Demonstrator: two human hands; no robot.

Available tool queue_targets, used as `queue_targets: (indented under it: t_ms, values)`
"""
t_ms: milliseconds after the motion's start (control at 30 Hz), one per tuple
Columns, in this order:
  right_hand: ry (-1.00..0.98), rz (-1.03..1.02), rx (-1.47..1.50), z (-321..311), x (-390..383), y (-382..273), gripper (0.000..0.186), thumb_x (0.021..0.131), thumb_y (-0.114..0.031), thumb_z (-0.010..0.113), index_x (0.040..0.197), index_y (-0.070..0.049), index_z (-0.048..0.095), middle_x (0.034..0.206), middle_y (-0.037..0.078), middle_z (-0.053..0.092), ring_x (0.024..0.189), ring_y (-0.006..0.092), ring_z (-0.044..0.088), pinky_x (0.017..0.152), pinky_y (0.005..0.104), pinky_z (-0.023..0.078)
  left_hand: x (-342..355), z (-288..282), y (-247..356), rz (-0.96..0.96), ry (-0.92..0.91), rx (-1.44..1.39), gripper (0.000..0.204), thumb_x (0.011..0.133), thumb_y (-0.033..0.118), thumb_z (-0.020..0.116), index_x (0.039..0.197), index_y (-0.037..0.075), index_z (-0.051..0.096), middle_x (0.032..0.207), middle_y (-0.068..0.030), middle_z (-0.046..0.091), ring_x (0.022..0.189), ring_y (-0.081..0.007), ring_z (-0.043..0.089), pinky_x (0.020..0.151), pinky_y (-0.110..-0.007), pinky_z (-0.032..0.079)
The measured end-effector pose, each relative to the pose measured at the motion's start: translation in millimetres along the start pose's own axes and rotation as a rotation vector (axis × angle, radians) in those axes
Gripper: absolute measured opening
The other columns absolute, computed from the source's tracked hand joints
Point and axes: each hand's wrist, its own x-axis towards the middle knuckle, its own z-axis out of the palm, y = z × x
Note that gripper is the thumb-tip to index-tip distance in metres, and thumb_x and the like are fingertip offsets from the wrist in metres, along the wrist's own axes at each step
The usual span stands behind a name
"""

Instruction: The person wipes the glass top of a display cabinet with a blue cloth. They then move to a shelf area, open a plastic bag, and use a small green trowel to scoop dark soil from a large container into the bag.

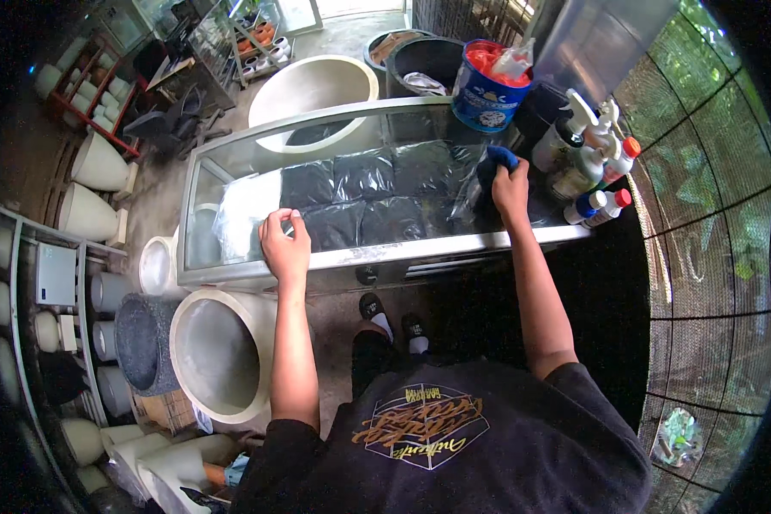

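A glass-topped display case with a metal frame stands in front of me, and dark plastic-wrapped packs show through its glass. My right hand grips a bunched dark blue cloth over the right part of the glass, beside a group of bottles. Near the front edge of the case, toward its left, my left hand is raised with its fingers loosely bent and nothing visible in them. Whether it touches the glass I cannot tell.
Spray bottles and small capped bottles crowd the case's right end. A blue bucket with red contents stands at its far right corner. Large pale pots line the floor at left; mesh netting hangs at right.
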Motion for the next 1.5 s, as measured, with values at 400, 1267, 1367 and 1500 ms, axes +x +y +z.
queue_targets:
  t_ms: [400,1267,1367,1500]
  values:
    - [-0.11,-0.165,-0.203,81.7,21.2,-44.6,0.038,0.087,-0.025,0.055,0.116,-0.002,0.049,0.098,0.03,0.065,0.09,0.0476,0.063,0.08,0.0529,0.049,5.7,0.2,2.1,0.037,0.009,0.006,0.012,0.086,0.016,0.066,0.088,0.005,0.062,0.089,-0.0098,0.066,0.088,-0.031,0.058,0.081,-0.041,0.045]
    - [-0.511,-0.399,0.145,253.3,26.6,-129.0,0.04,0.089,-0.032,0.051,0.112,0.0,0.058,0.1,0.029,0.065,0.098,0.0451,0.063,0.087,0.0489,0.048,7.3,1.6,-5.1,-0.018,0.065,-0.03,0.012,0.086,0.015,0.065,0.086,0.004,0.061,0.086,-0.0118,0.064,0.087,-0.0331,0.059,0.079,-0.043,0.046]
    - [-0.693,-0.385,0.179,234.6,7.5,-134.5,0.035,0.092,-0.028,0.048,0.111,-0.001,0.06,0.099,0.02,0.068,0.094,0.0307,0.065,0.086,0.0404,0.049,6.4,-0.9,-1.9,-0.042,0.066,-0.024,0.011,0.086,0.015,0.065,0.086,0.004,0.061,0.085,-0.0114,0.064,0.087,-0.0328,0.059,0.078,-0.043,0.046]
    - [-0.805,-0.471,0.205,200.0,-24.6,-123.4,0.031,0.093,-0.023,0.043,0.107,0.0,0.06,0.092,0.012,0.066,0.087,0.0203,0.061,0.084,0.0357,0.048,5.8,0.5,-3.4,-0.027,0.095,-0.044,0.011,0.085,0.015,0.066,0.086,0.004,0.061,0.085,-0.0115,0.065,0.086,-0.0325,0.059,0.078,-0.043,0.046]
